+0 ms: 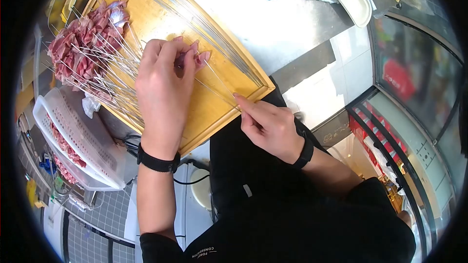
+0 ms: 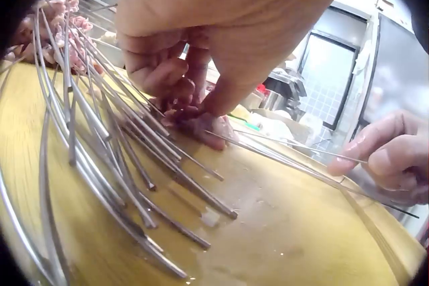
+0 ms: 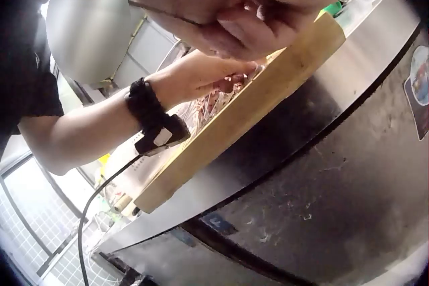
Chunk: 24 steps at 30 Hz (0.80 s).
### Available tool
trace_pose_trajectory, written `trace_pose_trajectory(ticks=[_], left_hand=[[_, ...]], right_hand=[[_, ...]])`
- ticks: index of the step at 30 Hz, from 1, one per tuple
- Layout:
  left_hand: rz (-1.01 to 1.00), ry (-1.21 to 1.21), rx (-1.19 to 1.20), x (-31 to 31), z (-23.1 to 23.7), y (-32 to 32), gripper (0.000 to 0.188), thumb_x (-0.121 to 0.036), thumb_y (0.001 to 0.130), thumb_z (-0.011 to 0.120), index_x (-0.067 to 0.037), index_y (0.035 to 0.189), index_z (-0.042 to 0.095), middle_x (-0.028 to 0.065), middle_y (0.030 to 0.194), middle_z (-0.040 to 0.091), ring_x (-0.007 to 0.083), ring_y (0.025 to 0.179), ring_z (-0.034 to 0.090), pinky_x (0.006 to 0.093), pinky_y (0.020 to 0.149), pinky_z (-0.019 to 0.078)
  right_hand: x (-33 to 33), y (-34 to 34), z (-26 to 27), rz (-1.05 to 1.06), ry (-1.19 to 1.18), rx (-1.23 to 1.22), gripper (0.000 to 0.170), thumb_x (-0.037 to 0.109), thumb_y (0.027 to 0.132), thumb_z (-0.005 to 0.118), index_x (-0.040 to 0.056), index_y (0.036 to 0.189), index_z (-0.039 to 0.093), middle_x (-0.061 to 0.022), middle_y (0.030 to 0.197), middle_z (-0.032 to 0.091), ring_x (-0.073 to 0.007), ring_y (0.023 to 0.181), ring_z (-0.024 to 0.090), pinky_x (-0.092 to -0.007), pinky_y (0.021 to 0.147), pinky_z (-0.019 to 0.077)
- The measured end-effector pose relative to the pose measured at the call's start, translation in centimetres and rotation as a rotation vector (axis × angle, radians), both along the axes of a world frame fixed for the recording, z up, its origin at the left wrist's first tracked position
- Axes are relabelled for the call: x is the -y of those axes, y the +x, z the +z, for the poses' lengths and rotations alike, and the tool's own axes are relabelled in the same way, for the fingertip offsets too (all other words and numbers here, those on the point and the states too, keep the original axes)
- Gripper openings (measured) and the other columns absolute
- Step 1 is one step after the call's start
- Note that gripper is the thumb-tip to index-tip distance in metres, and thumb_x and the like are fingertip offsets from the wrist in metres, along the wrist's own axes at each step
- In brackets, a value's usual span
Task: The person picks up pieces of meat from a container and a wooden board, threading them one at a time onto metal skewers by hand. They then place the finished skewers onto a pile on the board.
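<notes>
Gripping thin silver metal skewer (image 2: pixel 301 146) near corner of yellow wooden board (image 1: pixel 204 112): right hand (image 1: pixel 270 126). Left hand (image 1: pixel 163 78) pinches pink raw meat (image 1: pixel 202 61). Crooked push could stab it.

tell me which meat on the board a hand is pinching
The small pink portion pinched by the left hand toward the middle of the board; the larger heap at the head view's left has no fingers on it.
</notes>
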<state>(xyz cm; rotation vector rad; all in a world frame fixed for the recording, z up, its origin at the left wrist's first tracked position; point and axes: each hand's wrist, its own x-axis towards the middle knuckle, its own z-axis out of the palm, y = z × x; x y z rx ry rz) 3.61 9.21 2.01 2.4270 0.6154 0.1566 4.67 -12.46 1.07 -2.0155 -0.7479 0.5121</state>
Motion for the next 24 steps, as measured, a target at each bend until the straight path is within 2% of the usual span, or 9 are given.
trace_pose_trajectory(ticks=[7, 16, 24], left_hand=[[-0.04, 0.003, 0.02, -0.1, -0.5, 0.1, 0.012, -0.005, 0.086, 0.076, -0.002, 0.089, 0.066, 0.0117, 0.086, 0.059, 0.0278, 0.07, 0.065, 0.0398, 0.064, 0.0526], [-0.043, 0.049, 0.016, -0.1, -0.4, 0.0, 0.014, -0.002, 0.086, 0.076, 0.001, 0.093, 0.064, 0.0136, 0.087, 0.06, 0.0311, 0.073, 0.065, 0.0402, 0.065, 0.0536], [-0.023, -0.003, -0.011, -0.1, -0.3, 0.2, 0.014, -0.003, 0.087, 0.077, 0.001, 0.092, 0.065, 0.0135, 0.085, 0.059, 0.03, 0.072, 0.065, 0.0401, 0.063, 0.0537]], right_hand=[[-0.3, 0.9, 1.0, 0.059, -0.076, -0.023, 0.04, -0.006, 0.084, 0.068, -0.001, 0.124, 0.07, -0.0063, 0.064, 0.055, -0.0148, 0.049, 0.053, -0.0285, 0.048, 0.0465], [-1.0, 1.9, 2.4, 0.078, -0.142, -0.005, 0.041, -0.004, 0.084, 0.069, 0.002, 0.124, 0.07, -0.006, 0.065, 0.057, -0.0167, 0.048, 0.055, -0.0296, 0.048, 0.0479], [-1.2, 2.5, 3.8, 0.135, -0.232, -0.017, 0.041, -0.002, 0.083, 0.07, 0.0015, 0.125, 0.07, -0.0048, 0.065, 0.056, -0.0171, 0.048, 0.056, -0.0301, 0.047, 0.0481]])
